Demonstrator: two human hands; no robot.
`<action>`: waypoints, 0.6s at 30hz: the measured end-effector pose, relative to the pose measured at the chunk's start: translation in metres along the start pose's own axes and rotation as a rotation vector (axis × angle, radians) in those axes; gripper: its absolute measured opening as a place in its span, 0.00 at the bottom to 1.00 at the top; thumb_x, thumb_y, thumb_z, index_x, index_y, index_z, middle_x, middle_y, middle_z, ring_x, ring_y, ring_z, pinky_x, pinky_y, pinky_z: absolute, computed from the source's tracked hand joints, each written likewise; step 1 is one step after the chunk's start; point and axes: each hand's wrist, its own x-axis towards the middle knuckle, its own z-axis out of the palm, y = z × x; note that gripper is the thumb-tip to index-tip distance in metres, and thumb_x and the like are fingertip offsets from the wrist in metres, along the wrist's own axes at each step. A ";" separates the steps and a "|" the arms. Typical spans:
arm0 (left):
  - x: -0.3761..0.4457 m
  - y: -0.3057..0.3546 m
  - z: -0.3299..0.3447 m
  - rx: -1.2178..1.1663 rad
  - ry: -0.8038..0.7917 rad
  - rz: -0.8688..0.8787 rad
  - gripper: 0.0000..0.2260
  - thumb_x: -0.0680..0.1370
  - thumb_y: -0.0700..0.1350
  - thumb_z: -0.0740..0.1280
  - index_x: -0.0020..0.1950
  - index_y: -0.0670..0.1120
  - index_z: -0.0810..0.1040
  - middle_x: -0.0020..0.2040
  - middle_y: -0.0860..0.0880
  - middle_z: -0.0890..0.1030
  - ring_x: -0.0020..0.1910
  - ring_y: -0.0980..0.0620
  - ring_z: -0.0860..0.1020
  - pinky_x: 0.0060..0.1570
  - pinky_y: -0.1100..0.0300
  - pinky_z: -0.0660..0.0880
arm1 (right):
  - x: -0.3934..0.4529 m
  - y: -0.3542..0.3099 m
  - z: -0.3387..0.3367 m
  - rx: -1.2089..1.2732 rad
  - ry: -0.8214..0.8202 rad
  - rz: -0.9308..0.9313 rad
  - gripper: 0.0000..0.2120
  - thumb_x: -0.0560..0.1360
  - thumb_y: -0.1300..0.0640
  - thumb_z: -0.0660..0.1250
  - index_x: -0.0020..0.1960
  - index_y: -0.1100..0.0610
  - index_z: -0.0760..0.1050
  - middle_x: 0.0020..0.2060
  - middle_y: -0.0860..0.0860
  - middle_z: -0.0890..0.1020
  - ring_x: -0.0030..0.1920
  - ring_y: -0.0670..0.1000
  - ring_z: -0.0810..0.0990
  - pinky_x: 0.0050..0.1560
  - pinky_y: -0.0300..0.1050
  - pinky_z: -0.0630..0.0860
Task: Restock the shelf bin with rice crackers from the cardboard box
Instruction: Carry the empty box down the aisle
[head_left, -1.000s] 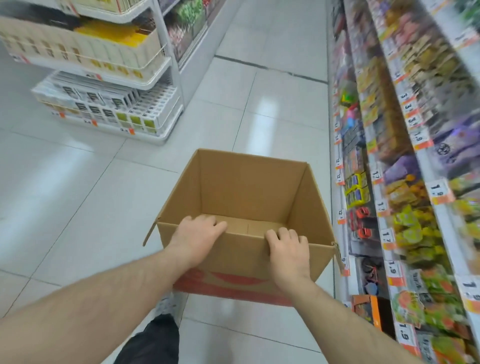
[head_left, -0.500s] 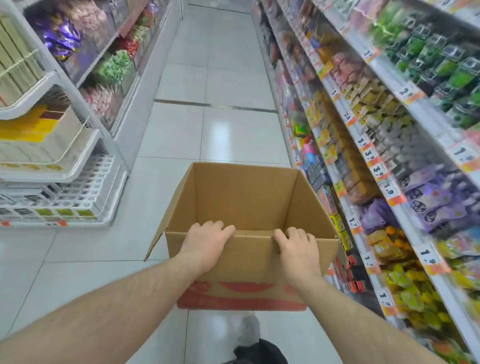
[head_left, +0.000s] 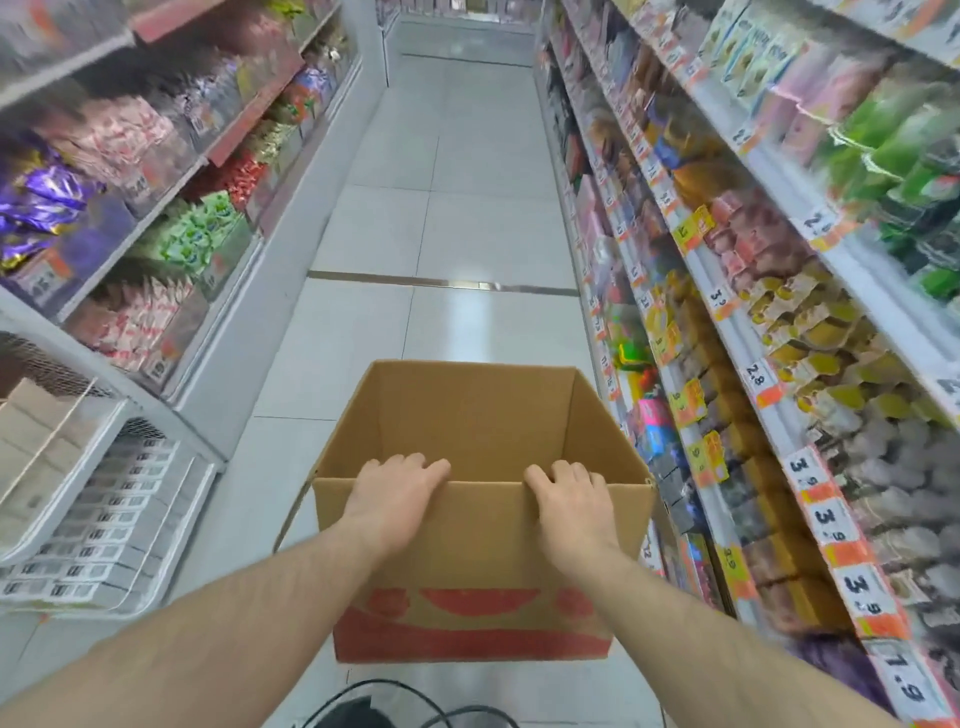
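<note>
The fingers of the left hand (head_left: 393, 498) and right hand (head_left: 570, 501) were curled over the near rim of the open cardboard box (head_left: 483, 535), gripping it. The box was held above the tiled floor (head_left: 441, 218), between stocked shelves (head_left: 769, 322).

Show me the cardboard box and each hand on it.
cardboard box (head_left: 470, 561): head view, near wall.
left hand (head_left: 395, 493): head view, back of the hand.
right hand (head_left: 569, 501): head view, back of the hand.
</note>
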 end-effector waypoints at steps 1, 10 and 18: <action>0.026 -0.007 -0.008 -0.004 0.002 -0.013 0.15 0.77 0.37 0.57 0.59 0.54 0.67 0.46 0.52 0.69 0.48 0.49 0.71 0.51 0.53 0.68 | 0.030 0.007 -0.006 -0.012 0.012 -0.033 0.22 0.62 0.65 0.71 0.53 0.51 0.72 0.45 0.53 0.77 0.48 0.57 0.76 0.45 0.50 0.69; 0.284 -0.108 -0.054 -0.059 0.044 -0.064 0.14 0.77 0.38 0.58 0.59 0.54 0.68 0.48 0.51 0.72 0.49 0.48 0.72 0.51 0.51 0.69 | 0.327 0.036 -0.025 -0.070 0.034 -0.079 0.22 0.59 0.65 0.71 0.51 0.51 0.73 0.43 0.53 0.77 0.45 0.58 0.76 0.44 0.50 0.69; 0.512 -0.183 -0.147 -0.067 0.049 -0.032 0.14 0.76 0.38 0.60 0.59 0.53 0.68 0.49 0.50 0.73 0.49 0.48 0.71 0.52 0.51 0.69 | 0.571 0.073 -0.075 -0.097 0.092 -0.072 0.25 0.45 0.65 0.74 0.40 0.52 0.74 0.32 0.51 0.74 0.33 0.56 0.74 0.32 0.48 0.69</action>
